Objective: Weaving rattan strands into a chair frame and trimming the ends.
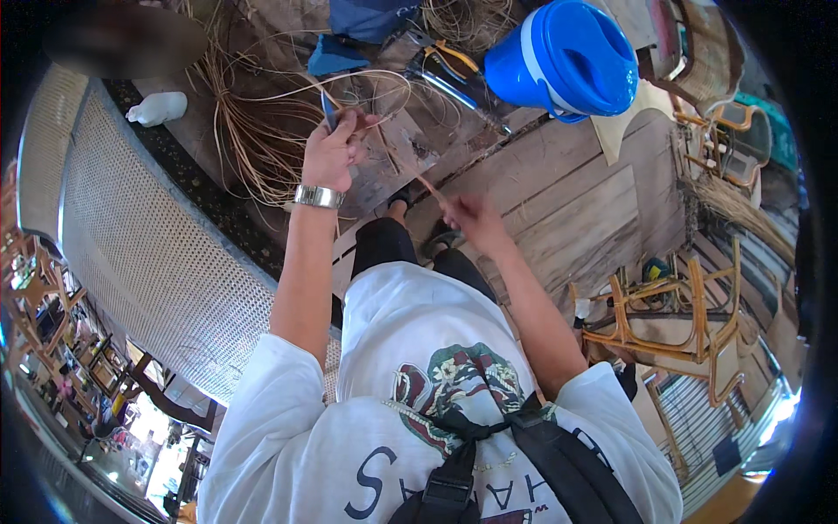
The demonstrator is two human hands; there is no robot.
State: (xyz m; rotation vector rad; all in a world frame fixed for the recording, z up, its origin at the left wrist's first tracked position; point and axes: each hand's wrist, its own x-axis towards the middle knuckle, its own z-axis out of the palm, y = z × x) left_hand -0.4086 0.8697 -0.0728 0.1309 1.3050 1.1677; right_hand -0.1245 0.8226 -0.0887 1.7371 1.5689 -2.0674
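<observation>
Above wooden boards (572, 223), the left hand (335, 150) grips a bluish tool (329, 111) (blade-like), the right hand (472, 222) a cane strip (426, 184).

I see a round, blue plastic cooler (576, 61) at upper right. A white plastic bottle (161, 108) shows upper left.

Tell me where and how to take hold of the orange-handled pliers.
Grip the pliers by their orange handles, reaching from the near side, probably with the right hand once it lets go of the cane strip: the handles extend toward the person, angled rightward, while the jaws point away.
</observation>
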